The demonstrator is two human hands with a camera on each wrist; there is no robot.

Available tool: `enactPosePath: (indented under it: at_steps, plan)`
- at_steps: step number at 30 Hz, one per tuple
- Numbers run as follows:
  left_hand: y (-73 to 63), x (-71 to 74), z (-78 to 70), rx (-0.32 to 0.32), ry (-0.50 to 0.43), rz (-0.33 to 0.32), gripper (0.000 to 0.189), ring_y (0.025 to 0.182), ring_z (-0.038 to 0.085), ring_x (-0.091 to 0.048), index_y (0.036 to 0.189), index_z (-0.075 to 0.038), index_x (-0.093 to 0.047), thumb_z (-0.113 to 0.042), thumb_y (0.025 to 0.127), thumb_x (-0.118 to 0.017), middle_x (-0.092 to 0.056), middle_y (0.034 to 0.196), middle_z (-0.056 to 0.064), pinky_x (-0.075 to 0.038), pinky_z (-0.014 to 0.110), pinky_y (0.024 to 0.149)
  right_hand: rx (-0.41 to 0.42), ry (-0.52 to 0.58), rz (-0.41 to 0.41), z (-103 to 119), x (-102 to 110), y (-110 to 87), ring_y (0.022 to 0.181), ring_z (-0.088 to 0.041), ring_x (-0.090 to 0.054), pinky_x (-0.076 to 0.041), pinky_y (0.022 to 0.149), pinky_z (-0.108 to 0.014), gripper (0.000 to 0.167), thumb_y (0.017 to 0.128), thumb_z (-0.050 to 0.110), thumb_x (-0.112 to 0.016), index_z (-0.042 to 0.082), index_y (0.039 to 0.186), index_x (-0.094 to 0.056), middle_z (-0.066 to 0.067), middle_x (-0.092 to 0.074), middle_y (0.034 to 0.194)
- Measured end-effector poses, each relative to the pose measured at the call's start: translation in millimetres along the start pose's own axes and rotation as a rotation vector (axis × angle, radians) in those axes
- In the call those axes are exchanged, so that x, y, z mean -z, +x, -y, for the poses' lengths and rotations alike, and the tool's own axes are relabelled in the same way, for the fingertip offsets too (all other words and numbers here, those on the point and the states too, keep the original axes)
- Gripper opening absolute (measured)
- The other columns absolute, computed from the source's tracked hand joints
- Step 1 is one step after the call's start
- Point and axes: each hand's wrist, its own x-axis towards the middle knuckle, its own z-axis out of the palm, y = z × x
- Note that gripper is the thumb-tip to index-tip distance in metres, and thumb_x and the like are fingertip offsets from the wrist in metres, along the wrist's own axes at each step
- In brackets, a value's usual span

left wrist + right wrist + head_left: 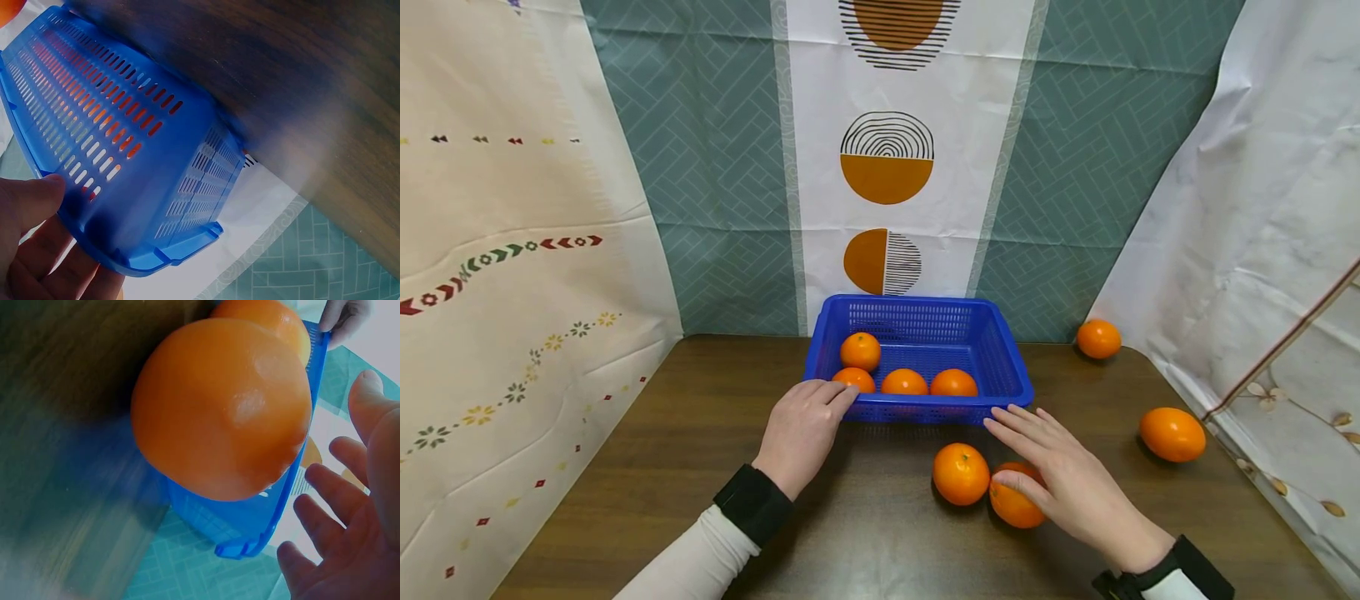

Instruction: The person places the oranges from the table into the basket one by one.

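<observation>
A blue plastic basket (917, 408) with slotted walls stands at the back of the table, several oranges (861, 352) inside along its left and near sides. My left hand (805, 425) grips the near rim at the left corner; in the left wrist view the thumb (37, 197) lies on the outer wall and the fingers curl over the rim. Fingers spread, my right hand (1060, 475) hovers above an orange (1017, 500) in front of the basket, partly covering it from the head camera. Another orange (961, 474) sits right beside that one on its left.
On the right side of the brown table (647, 483) lie two more oranges, one (1098, 339) at the back edge and one (1172, 434) nearer the side. Patterned cloth (722, 167) hangs behind the table and along both sides.
</observation>
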Motion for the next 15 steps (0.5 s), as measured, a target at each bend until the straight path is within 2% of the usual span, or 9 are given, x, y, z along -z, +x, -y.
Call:
enactPosePath:
  at_steps: [15]
  plan:
    - [0.9, 1.6, -0.3, 0.013, -0.014, 0.015, 0.040, 0.106, 0.026, -0.076, 0.129, -0.010, -0.081, -0.003, 0.091, -0.091, -0.081, 0.118, 0.007, -0.061, 0.045, 0.103, 0.027, -0.007, -0.032, 9, 2, -16.5, 0.147, -0.032, -0.056, -0.013, 0.131, -0.019, 0.065, 0.100, 0.035, -0.083, 0.019, 0.159, -0.062, -0.001, -0.057, 0.163]
